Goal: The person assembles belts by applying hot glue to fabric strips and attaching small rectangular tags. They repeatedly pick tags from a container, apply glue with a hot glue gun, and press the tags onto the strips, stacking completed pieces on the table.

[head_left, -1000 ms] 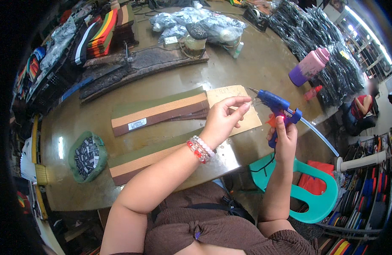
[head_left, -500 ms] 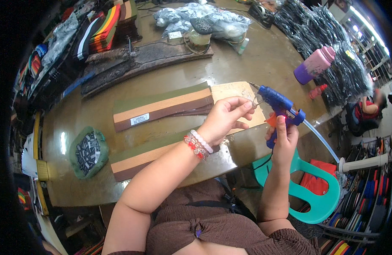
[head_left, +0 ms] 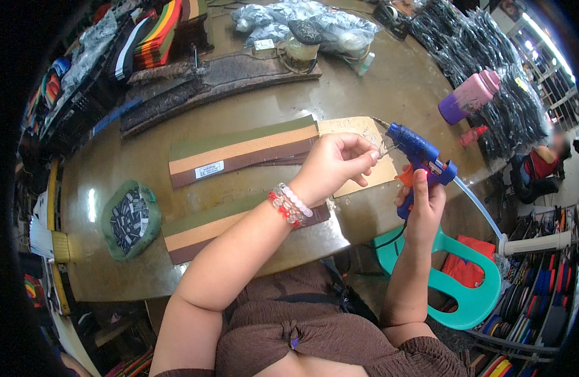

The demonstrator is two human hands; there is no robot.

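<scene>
Blue glue gun met by a small pinched piece above the bench.

The blue plastic hot-glue gun with orange trigger (head_left: 418, 157) sits gripped in the right hand (head_left: 421, 204), nozzle aimed left so it meets the tiny item, too small to identify, pinched in the fingertips of the left hand (head_left: 333, 166). Both are held over a tan cardboard sheet (head_left: 358, 154), likely to catch drips. Two striped green, tan and brown webbing stacks (head_left: 242, 151) lie flat within reach on the brown bench (head_left: 377, 75); one green bowl of small labels (head_left: 131, 220) is at the left, one pink and purple bottle (head_left: 468, 97) stands further off.
</scene>
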